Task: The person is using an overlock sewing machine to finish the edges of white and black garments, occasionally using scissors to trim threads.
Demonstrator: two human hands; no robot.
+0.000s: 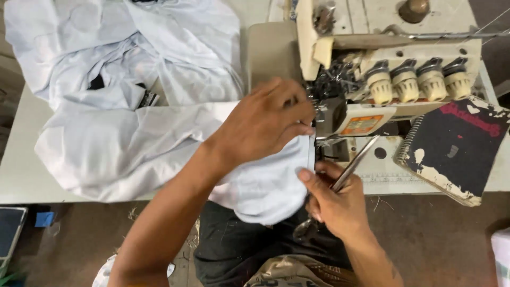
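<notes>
My left hand [263, 122] lies flat on white fabric [138, 143], pressing it down just left of the needle area of a cream overlock sewing machine [382, 64]. My right hand [332, 199] pinches the fabric's edge near the presser foot and also holds metal tweezers [355, 167], which point up toward the machine. The fabric hangs over the table's front edge onto my lap.
More white garments [127, 48] are piled at the back left of the pale table [21, 170]. A worn dark spiral notebook [451, 149] lies right of the machine. Several thread tension knobs [419, 79] face me. A brown floor lies below.
</notes>
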